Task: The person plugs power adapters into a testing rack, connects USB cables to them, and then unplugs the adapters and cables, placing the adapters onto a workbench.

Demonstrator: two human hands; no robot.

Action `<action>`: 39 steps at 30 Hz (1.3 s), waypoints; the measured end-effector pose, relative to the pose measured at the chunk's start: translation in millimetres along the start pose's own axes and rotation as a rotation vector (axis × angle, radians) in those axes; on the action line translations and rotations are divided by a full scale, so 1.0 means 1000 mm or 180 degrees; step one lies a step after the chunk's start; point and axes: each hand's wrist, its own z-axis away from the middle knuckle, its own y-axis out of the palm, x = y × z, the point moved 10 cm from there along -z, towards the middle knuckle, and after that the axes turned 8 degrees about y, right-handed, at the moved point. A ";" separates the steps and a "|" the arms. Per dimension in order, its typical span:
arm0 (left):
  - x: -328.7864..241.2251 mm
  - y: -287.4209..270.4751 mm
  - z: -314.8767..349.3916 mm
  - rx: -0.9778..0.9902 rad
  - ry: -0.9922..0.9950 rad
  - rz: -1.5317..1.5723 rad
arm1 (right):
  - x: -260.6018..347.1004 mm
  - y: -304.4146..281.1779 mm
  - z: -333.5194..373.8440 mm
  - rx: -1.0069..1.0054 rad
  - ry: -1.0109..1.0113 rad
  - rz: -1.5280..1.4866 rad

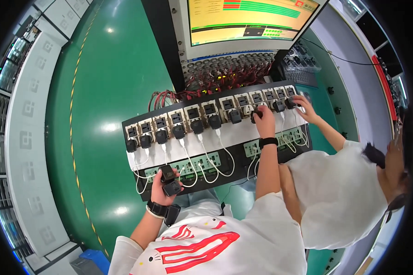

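My left hand (pixel 158 193) is closed around two black power adapters, an upper adapter (pixel 167 173) and a lower adapter (pixel 172 188), near the front edge of the test bench. Farther right, my right hand (pixel 265 123) grips a black power adapter (pixel 253 118) at the row of sockets; my fingers hide whether its pins are in. Along that row, several black adapters such as this plugged-in adapter (pixel 197 126) sit in white universal sockets (pixel 193 112). White cables (pixel 205 150) run from many of them down to green port boards (pixel 205 161).
At my right a co-worker's hand (pixel 306 109) touches an adapter at the row's right end. Behind the sockets stand bundled red wires (pixel 220 82) and a lit monitor (pixel 254 23). A keyboard (pixel 303 79) lies at the back right. Green floor (pixel 110 91) with a striped line stretches left.
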 end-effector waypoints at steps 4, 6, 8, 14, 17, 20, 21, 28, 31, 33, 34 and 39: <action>0.001 -0.006 0.001 -0.0045 0.0008 0.0025 | 0.008 0.004 -0.008 0.0149 0.0150 0.0042; 0.002 -0.008 0.001 -0.0079 -0.0007 0.0063 | 0.016 0.003 -0.013 0.0226 0.0088 0.0118; 0.003 -0.006 0.002 -0.0047 0.0036 0.0074 | 0.018 0.000 -0.016 0.0172 -0.0108 0.0093; 0.003 -0.005 0.001 -0.0145 0.0119 -0.0045 | 0.016 0.014 -0.017 0.0395 -0.0023 0.0318; 0.002 -0.004 0.000 -0.0177 0.0185 -0.0132 | 0.019 0.023 -0.014 0.0397 0.0017 0.0530; 0.003 -0.005 0.003 -0.0241 0.0236 -0.0389 | 0.017 0.030 -0.018 0.0390 -0.0026 0.0342; 0.004 -0.006 0.001 -0.0271 0.0247 -0.0478 | 0.016 0.035 -0.021 0.0416 -0.0025 0.0322; -0.028 0.026 0.004 -0.0117 0.1173 -0.2062 | 0.026 0.025 -0.006 -0.0004 -0.0209 0.0586; -0.050 0.035 0.011 -0.0094 0.1557 -0.2827 | 0.076 0.006 0.042 0.0142 -0.0223 -0.0253; -0.055 0.041 0.019 -0.0039 0.1636 -0.3242 | 0.113 0.019 0.097 0.0818 -0.0380 -0.1260; -0.050 0.042 0.016 0.0032 0.1436 -0.3025 | 0.118 0.043 0.131 0.1677 0.0093 -0.1449; -0.043 0.098 0.022 0.0779 0.2190 -0.4672 | 0.147 0.110 0.269 0.3750 0.2158 -0.3506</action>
